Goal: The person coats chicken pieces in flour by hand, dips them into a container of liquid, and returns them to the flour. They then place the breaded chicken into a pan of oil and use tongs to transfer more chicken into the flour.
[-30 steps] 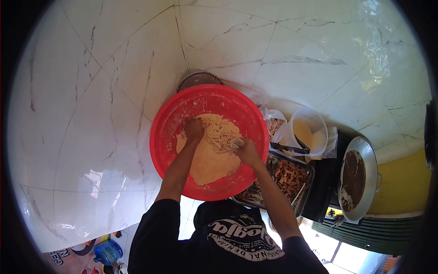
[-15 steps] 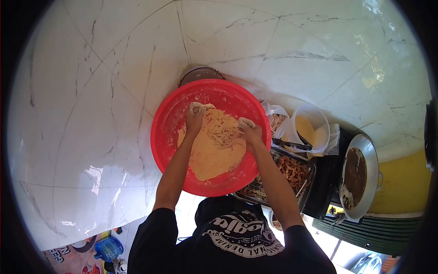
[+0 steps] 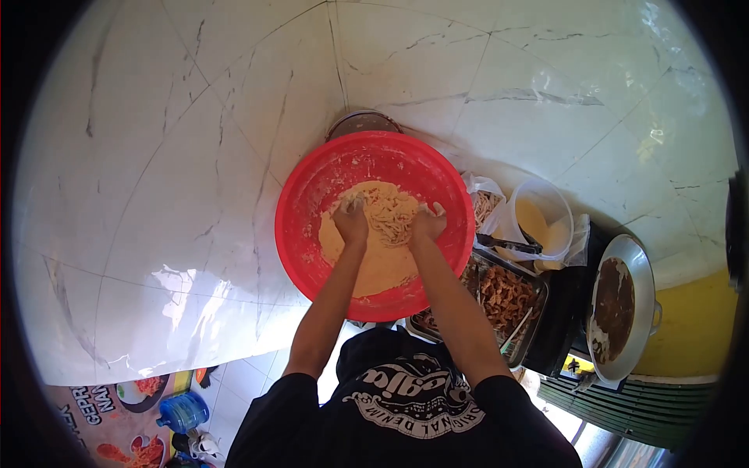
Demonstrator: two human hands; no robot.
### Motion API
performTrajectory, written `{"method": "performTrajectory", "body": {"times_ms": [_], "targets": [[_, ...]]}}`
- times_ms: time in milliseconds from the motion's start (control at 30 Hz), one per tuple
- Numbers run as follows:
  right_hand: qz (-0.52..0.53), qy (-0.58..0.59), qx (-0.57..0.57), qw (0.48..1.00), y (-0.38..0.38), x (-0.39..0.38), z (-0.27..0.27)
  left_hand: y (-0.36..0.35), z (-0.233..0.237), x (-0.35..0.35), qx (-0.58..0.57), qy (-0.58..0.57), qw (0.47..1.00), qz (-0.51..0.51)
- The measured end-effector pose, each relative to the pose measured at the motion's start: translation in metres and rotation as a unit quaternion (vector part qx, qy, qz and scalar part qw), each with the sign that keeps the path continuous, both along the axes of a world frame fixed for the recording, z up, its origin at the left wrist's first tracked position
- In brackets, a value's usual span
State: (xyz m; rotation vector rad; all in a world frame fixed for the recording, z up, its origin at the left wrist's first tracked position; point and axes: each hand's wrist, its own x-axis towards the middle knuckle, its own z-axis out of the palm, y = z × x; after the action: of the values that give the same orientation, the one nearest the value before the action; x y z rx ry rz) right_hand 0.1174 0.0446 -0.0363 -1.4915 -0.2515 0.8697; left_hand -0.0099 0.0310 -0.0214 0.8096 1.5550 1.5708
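A large red basin (image 3: 292, 234) holds pale yellow-orange flour (image 3: 382, 269) with a heap of flour-coated strips (image 3: 392, 214) in its middle. To the left of the heap, my left hand (image 3: 353, 221) rests in the flour, fingers dusted, curved and slightly apart. My right hand (image 3: 427, 223) is at the heap's right side, fingers curled loosely and apart, with flour on the tips. Both hands appear to cup the heap from its sides without gripping anything I can make out. Some fingertips are buried or blurred by coating.
Right of the basin stand a plastic bag of pale strips (image 3: 485, 204), a clear tub of yellowish liquid (image 3: 555, 214) with black tongs (image 3: 511, 244) and a tray of browned fried pieces (image 3: 505, 296). Farther right is a wide pan of dark oil (image 3: 612, 300). A tiled wall (image 3: 195, 156) rises behind.
Both hands have come closer together and lower beside the heap. The floured clumps at my fingers have left them. The whole view has shifted slightly.
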Motion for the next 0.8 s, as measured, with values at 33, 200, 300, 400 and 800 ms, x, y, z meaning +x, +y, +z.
{"method": "performTrajectory", "body": {"times_ms": [33,200,300,400,800], "targets": [[0.0,0.001,0.002,1.0,-0.006,-0.017,0.004,-0.007,0.004,0.017,0.002,0.001,1.0,0.0],[0.018,-0.083,-0.046,0.995,-0.033,-0.034,0.017,-0.027,0.024,0.026,-0.104,0.149,0.979,0.097],[0.011,-0.013,-0.071,0.997,-0.035,-0.02,0.016,-0.032,0.031,0.013,-0.143,0.11,0.976,0.123],[0.06,-0.111,-0.047,0.991,-0.041,-0.041,0.012,-0.046,0.032,0.044,-0.153,0.2,0.964,0.082],[0.117,-0.213,0.066,0.968,-0.074,0.0,0.039,-0.078,0.035,0.067,-0.046,0.283,0.958,0.029]]}}
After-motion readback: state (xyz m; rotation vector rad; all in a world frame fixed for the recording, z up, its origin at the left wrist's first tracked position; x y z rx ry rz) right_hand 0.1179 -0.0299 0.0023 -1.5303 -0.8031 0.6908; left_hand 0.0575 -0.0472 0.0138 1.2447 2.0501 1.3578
